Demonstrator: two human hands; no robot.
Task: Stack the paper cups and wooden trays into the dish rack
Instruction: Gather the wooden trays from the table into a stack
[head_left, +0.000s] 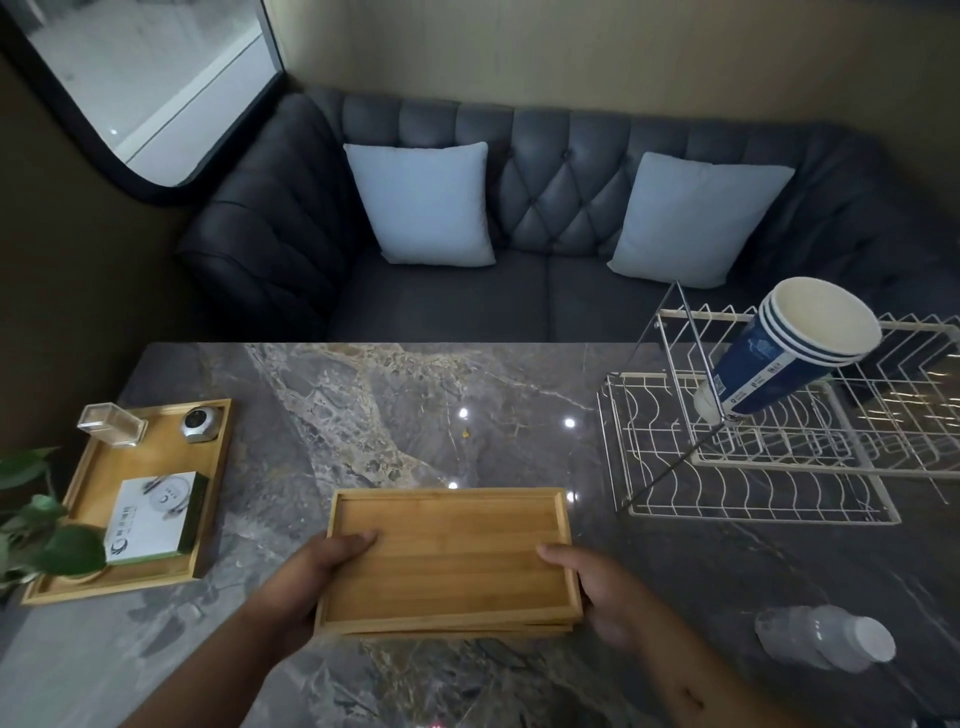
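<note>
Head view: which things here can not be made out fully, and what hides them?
Head view:
- Stack of flat wooden trays: the top tray hides how many lie below.
- Left hand and right hand: fingers hidden under the trays.
- White wire dish rack: right end cut off by the frame edge.
- Print on the blue paper cups: too small to read.

Clear plastic bottle (821, 642) laid on grey marble bench (415, 405); two pale blue cushions (423, 202) propped against dark tufted sofa (561, 197).
</note>
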